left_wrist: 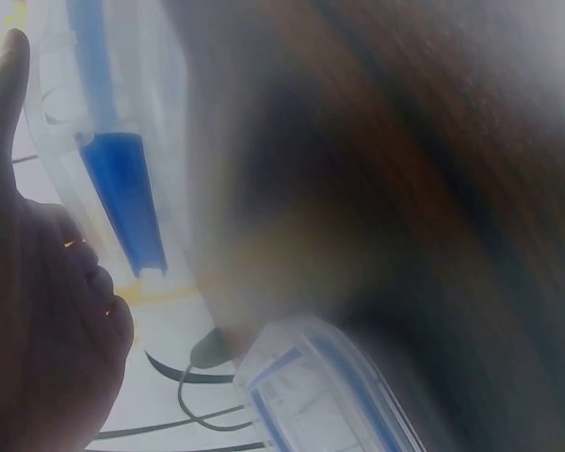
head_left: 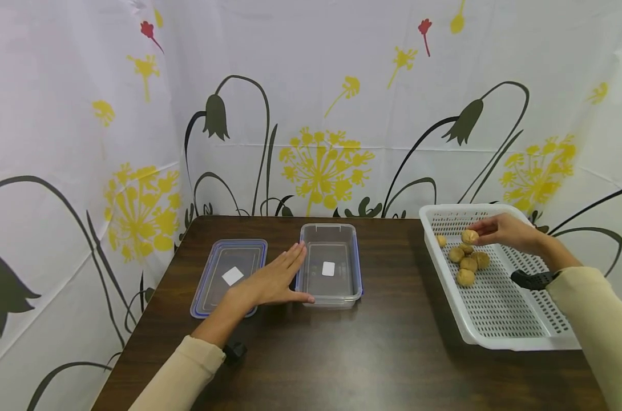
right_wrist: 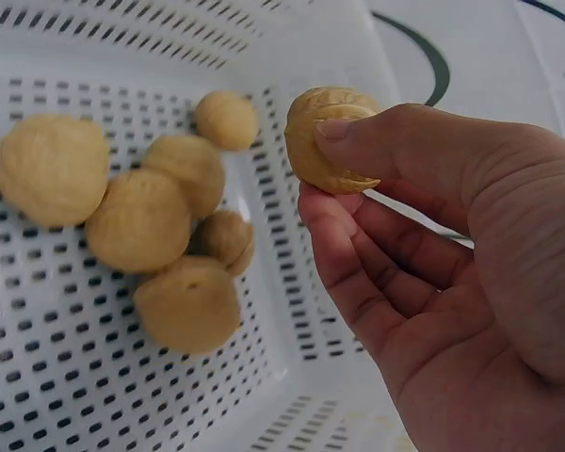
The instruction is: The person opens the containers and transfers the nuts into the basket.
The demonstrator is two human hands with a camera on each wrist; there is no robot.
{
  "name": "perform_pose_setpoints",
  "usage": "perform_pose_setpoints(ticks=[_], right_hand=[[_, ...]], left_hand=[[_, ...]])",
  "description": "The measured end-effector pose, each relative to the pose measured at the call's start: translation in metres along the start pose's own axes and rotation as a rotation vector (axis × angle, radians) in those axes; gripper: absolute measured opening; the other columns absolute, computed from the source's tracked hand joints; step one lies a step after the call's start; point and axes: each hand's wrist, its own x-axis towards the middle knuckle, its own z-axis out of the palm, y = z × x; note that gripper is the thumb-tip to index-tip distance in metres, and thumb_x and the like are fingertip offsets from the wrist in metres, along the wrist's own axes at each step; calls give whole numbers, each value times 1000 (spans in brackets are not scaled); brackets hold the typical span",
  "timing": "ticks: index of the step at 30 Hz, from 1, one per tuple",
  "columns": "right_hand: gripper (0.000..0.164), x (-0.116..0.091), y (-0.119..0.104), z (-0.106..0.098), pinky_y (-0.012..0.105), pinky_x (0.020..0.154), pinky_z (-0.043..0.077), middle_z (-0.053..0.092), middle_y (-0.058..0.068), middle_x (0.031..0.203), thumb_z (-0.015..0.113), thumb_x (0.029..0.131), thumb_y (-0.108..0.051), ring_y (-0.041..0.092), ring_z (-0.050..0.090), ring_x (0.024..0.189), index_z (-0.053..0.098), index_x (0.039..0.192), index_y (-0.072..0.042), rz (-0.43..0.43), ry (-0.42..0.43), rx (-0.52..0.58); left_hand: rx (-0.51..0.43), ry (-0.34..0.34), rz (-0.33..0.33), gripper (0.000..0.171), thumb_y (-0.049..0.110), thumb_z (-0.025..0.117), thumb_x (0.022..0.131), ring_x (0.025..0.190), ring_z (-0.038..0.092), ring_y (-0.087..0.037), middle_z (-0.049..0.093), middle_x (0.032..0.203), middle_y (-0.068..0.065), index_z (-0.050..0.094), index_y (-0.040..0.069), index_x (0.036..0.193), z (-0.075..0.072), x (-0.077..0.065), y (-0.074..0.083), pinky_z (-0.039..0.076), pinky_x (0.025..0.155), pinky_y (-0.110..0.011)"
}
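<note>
My right hand [head_left: 508,233] pinches a walnut [right_wrist: 325,141] between thumb and fingertips, raised above the white perforated basket [head_left: 462,322]. Below it in the basket lie several more walnuts [right_wrist: 139,221], light brown, round and of differing sizes, grouped toward the left side. My left hand [head_left: 270,281] rests against the left side of a clear plastic container [head_left: 327,285], fingers extended along the rim and thumb at the near left corner. No contents show inside the container, only a white label. A blue clip [left_wrist: 127,202] on its side appears in the left wrist view.
Left of the container, a clear lid [head_left: 241,251] with a blue seal and white label lies flat on the dark wooden table [head_left: 372,354]. The left forearm passes over the lid's near right corner. A flower-printed curtain [head_left: 311,68] hangs behind the table.
</note>
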Motion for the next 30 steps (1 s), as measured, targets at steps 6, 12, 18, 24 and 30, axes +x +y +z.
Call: perform_pose_setpoints(ticks=[6, 12, 18, 24, 30], right_hand=[[44, -1, 11, 5, 19, 87, 55, 75, 24, 122, 76, 97, -8, 3, 69, 98, 64, 133, 15, 1, -21, 30], [46, 1, 15, 10, 19, 84, 56, 75, 23, 119, 78, 95, -10, 5, 69, 97, 65, 131, 15, 13, -35, -2], [43, 4, 22, 14, 20, 81, 57, 77, 21, 114, 79, 94, -10, 8, 70, 95, 68, 127, 14, 6, -27, -58], [44, 3, 28, 17, 21, 82, 55, 77, 19, 115, 81, 95, -16, 18, 70, 100, 69, 127, 12, 32, -14, -90], [49, 2, 30, 18, 22, 82, 56, 75, 24, 118, 81, 95, -16, 27, 71, 104, 65, 130, 15, 33, 4, -102]], left_hand=[[-10, 2, 0, 121, 72, 67, 93, 164, 5, -33, 2, 177, -22, 10, -3, 168, 1, 0, 0, 15, 131, -52], [-12, 3, -4, 120, 72, 66, 93, 164, 4, -33, 1, 177, -22, 9, -2, 168, 1, 0, 1, 15, 132, -51], [-16, 4, -3, 120, 71, 67, 93, 164, 4, -33, 2, 177, -22, 10, -4, 167, 1, -1, 1, 14, 132, -51], [-25, 4, -1, 120, 70, 68, 93, 164, 3, -33, 1, 177, -21, 10, -4, 168, 2, 0, 1, 13, 132, -51], [-42, 4, 2, 120, 69, 69, 93, 164, 3, -33, 0, 177, -21, 10, -4, 167, 3, 1, -1, 13, 132, -51]])
